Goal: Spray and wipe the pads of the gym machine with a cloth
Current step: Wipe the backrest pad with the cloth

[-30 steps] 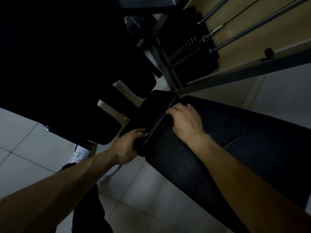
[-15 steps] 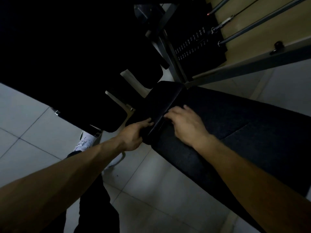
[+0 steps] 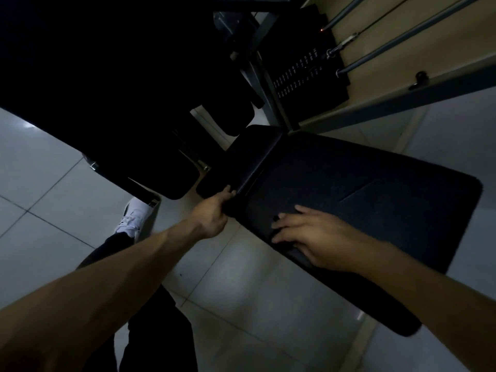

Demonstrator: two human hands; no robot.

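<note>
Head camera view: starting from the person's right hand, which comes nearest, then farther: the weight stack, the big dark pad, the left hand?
1. Big dark pad: directly under the right hand, which lies flat on it.
2. Left hand: to its left, gripping the small pad by its edge.
3. Weight stack: farthest, up behind both pads.

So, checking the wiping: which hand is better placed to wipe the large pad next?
Probably right: the right hand lies flat on the large pad, while the left hand grips the edge of the smaller pad.
</note>
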